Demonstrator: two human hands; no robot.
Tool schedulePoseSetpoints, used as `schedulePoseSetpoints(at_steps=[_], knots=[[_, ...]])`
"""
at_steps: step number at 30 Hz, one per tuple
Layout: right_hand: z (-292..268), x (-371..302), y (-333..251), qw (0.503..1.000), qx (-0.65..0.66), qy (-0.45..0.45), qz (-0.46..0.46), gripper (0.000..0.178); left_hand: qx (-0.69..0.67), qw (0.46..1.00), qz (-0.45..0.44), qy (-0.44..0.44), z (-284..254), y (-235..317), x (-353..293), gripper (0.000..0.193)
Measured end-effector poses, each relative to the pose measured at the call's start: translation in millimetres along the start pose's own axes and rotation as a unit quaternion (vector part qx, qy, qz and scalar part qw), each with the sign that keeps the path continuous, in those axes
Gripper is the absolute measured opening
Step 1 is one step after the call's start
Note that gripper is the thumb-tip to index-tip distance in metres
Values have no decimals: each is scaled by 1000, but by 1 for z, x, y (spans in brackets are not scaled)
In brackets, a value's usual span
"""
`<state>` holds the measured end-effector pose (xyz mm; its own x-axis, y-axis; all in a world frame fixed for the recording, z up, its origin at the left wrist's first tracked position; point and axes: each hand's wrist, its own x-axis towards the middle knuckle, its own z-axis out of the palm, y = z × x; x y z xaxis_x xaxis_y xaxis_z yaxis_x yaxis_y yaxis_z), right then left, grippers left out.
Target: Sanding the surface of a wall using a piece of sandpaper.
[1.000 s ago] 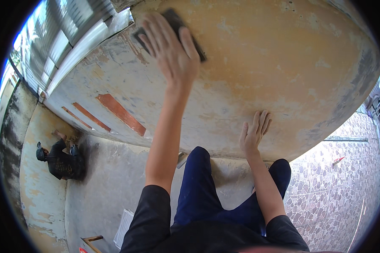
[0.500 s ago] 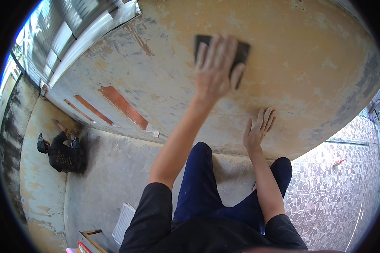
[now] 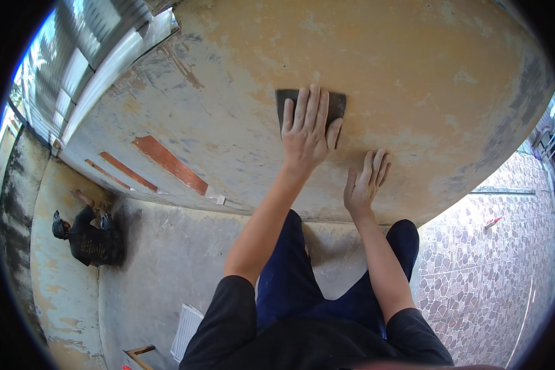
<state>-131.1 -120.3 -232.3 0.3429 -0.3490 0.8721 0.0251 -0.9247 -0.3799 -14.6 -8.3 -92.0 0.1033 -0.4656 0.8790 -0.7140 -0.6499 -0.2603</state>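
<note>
A dark sheet of sandpaper [image 3: 337,106] lies flat against the yellowish, patchy wall [image 3: 425,86]. My left hand [image 3: 305,137] presses on it with the fingers stretched up across the sheet and the thumb at its right edge. Lower and to the right, my right hand [image 3: 366,185] leans on the same wall with its fingers extended and holds nothing. The wall's paint is worn, with grey scuffs toward the left.
Three reddish slots [image 3: 169,165] run through the wall at left. A person in dark clothes [image 3: 95,237] crouches by the far-left wall, one hand on it. A white slatted panel [image 3: 186,330] and a wooden frame [image 3: 140,356] lie at lower left. Stone-patterned paving [image 3: 468,271] spreads at right.
My left hand has slid down the wall with the sandpaper. My right hand appears slightly farther left and higher in view, still on the wall. The whole view has shifted a little.
</note>
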Motion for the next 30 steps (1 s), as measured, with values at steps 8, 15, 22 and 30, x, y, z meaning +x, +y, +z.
schedulePoseSetpoints(at_steps=[8, 15, 22, 30], knots=[[2, 1, 3, 1000, -5, 9, 0, 60, -36, 974, -122, 187, -58, -56, 138, 73], [-2, 1, 1, 1000, 13, -11, 10, 60, 27, 999, 22, 28, 16, 28, -6, 70], [4, -1, 6, 1000, -14, 10, -4, 59, -35, 979, -101, 174, -57, -57, 134, 76], [-6, 0, -4, 999, 14, -21, 24, 60, 6, 1000, -20, 9, 16, 46, -6, 62]])
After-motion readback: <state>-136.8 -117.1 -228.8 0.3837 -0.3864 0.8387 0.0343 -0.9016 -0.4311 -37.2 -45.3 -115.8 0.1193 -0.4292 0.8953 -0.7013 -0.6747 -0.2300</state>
